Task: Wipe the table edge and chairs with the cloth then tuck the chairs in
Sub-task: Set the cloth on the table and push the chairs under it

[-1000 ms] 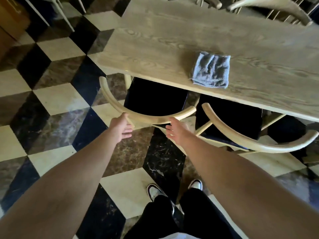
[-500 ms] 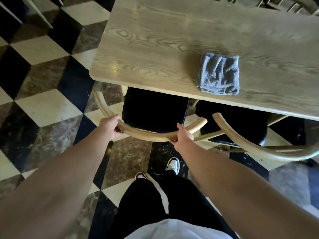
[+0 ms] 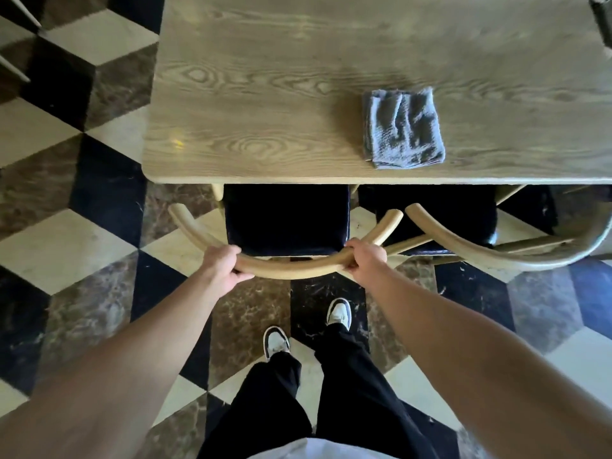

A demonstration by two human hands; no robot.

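Note:
A light wooden table fills the upper view. A folded grey cloth lies on it near the front edge, untouched. Below the edge stands a chair with a curved wooden backrest and a black seat, the seat partly under the table. My left hand grips the backrest's left part. My right hand grips its right part. A second chair of the same kind stands to the right, its black seat also partly under the table.
The floor is a checker of black, cream and brown marble tiles. My legs in black trousers and white shoes stand just behind the chair. A dark object sits at the table's far right corner of the view.
Both hands went from just touching the backrest to gripping it. I stepped closer, and the chair's seat now sits further under the table edge.

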